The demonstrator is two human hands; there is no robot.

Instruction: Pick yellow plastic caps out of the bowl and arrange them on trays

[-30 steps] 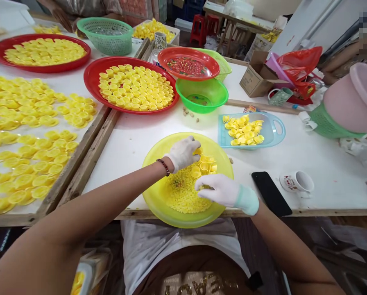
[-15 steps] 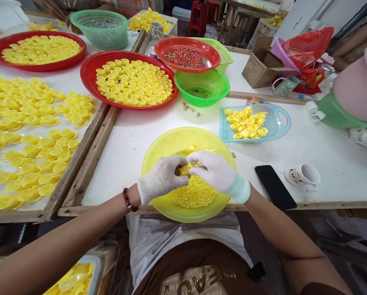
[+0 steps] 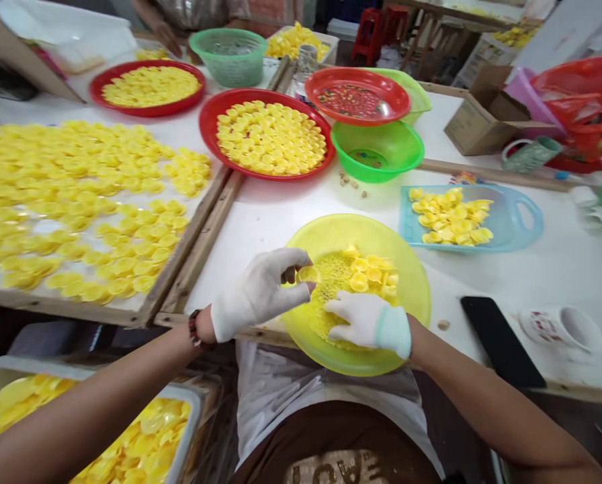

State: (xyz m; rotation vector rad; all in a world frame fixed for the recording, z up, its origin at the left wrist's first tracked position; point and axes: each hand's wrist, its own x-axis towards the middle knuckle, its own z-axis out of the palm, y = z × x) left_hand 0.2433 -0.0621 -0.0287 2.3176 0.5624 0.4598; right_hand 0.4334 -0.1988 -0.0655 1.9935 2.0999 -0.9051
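Note:
My left hand, in a white glove with bare fingertips, holds a small yellow plastic cup between thumb and fingers. It is over the left rim of a yellow basin. Inside the basin lie small yellow pellets, with several yellow cups heaped at the back right. My right hand, gloved in white with a pale green cuff, reaches down to the pellets. Its thumb and fingers are apart, and I see nothing between them; the fingertips are partly hidden.
Right of the basin are a blue scoop tray of yellow cups, a black phone and a white mug. Behind stand a green bowl and a red tray of cups. Many cups cover the left table; another person's hand shows far back.
My hands have moved apart: the left has gone left with the yellow cup, the right down to the pellets. The view has turned left, showing more of the bin of yellow pieces below.

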